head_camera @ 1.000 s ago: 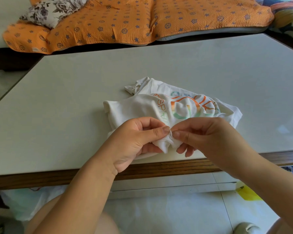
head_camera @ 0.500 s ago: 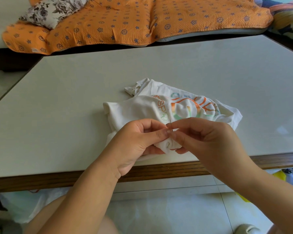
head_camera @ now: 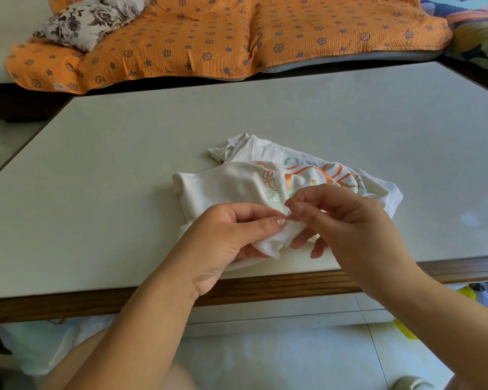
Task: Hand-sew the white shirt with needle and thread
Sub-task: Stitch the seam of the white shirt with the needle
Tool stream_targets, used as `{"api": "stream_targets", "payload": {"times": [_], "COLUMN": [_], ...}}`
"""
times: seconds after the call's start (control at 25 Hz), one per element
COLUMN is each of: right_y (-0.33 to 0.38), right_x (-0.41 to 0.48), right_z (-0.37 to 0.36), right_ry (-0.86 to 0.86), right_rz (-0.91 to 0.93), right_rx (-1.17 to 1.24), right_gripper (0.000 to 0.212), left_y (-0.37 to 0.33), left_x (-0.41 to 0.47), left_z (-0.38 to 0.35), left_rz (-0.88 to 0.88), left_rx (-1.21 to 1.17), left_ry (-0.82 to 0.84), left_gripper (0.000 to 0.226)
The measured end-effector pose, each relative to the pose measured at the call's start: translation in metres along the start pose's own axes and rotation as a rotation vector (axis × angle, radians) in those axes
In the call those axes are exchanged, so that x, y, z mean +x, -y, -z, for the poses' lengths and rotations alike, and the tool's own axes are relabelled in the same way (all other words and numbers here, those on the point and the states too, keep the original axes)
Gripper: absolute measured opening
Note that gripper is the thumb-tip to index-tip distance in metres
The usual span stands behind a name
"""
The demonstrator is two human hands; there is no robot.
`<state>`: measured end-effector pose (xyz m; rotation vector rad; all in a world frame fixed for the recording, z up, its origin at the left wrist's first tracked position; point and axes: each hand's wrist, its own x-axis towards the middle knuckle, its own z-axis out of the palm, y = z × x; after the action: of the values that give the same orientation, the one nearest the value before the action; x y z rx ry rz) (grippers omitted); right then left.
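A crumpled white shirt with orange and green print lies on the table near its front edge. My left hand pinches a fold of the shirt's near edge between thumb and fingers. Just to its right, my right hand pinches a thin needle that slants up and to the right from the fold. A short stretch of dark thread shows by the needle. The needle's lower end meets the cloth between the two thumbs.
The pale table has a wooden front edge. Behind it stands a sofa with an orange patterned cover and a floral cushion. A tiled floor and a yellow scrap lie below.
My right hand has lifted and drawn slightly right, pulling the needle up out of the fold. My left hand keeps its pinch on the shirt.
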<state>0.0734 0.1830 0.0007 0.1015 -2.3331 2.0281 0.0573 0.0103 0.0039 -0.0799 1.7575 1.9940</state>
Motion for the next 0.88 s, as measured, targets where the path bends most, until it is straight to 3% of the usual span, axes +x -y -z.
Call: {"api": "stream_targets", "payload": {"times": [0.08, 0.24, 0.36, 0.72, 0.88], "right_y": [0.003, 0.011, 0.010, -0.002, -0.013], "right_x": [0.005, 0.018, 0.033, 0.079, 0.084], "right_z": [0.003, 0.017, 0.030, 0.072, 0.087], "right_ry": [-0.032, 0.009, -0.022, -0.312, -0.509], "right_rz": [-0.032, -0.257, -0.278, -0.050, 0.029], "right_rx": [0.072, 0.534, 0.707, 0.484, 0.142], "right_gripper": [0.008, 0.011, 0.013, 0.017, 0.017], "left_y": [0.001, 0.002, 0.001, 0.002, 0.000], "left_x": [0.001, 0.000, 0.000, -0.001, -0.001], "left_z": [0.001, 0.001, 0.001, 0.007, 0.010], "left_rz": [0.009, 0.011, 0.006, 0.036, 0.046], "left_rx": [0.022, 0.081, 0.104, 0.229, 0.204], "left_ry": [-0.011, -0.005, 0.010, 0.095, 0.095], "left_gripper": [0.025, 0.021, 0.018, 0.011, 0.007]}}
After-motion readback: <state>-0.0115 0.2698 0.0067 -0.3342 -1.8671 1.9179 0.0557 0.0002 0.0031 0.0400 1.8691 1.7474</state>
